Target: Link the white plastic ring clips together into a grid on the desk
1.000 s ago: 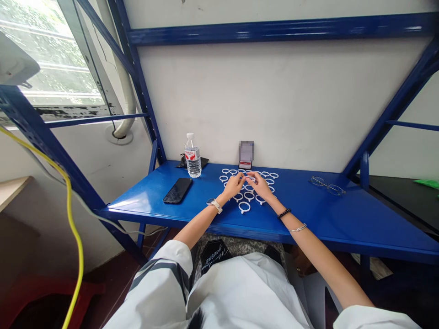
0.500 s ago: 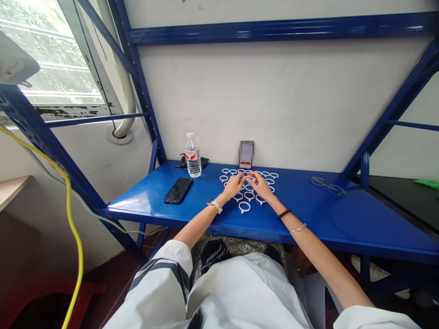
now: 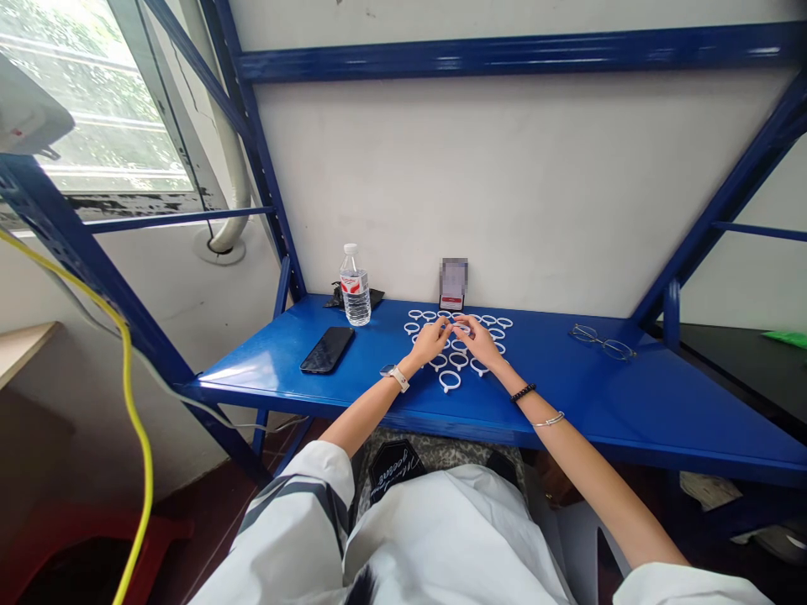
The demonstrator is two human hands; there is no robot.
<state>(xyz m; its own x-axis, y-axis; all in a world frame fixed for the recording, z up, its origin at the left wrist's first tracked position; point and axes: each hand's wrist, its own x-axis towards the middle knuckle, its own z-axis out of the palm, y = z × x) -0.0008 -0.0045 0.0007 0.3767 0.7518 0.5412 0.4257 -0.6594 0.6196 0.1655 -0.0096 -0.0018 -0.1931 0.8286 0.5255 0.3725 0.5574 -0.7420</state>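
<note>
Several white rings, each with a small nub, lie in rough rows on the blue table; the nearest white ring (image 3: 440, 381) sits in front of my hands. Over the middle of the rows, my left hand (image 3: 432, 339) has its fingers curled in a pinch. Facing it, my right hand (image 3: 477, 339) is closed too, thumb and fingertips together. Between the fingertips is a white ring (image 3: 462, 328), partly covered by the fingers. Both hands almost touch, and they hide some of the rings underneath.
To the left are a black phone (image 3: 328, 350) and a water bottle (image 3: 356, 294) with a black wrapper (image 3: 377, 297) behind it. A small propped-up card (image 3: 452, 301) leans at the wall. Eyeglasses (image 3: 602, 342) lie right. Blue frame bars (image 3: 517, 59) surround the table (image 3: 555, 395).
Both hands stay in nearly the same place, with only slight finger movement. The rings, bottle and phone have not moved.
</note>
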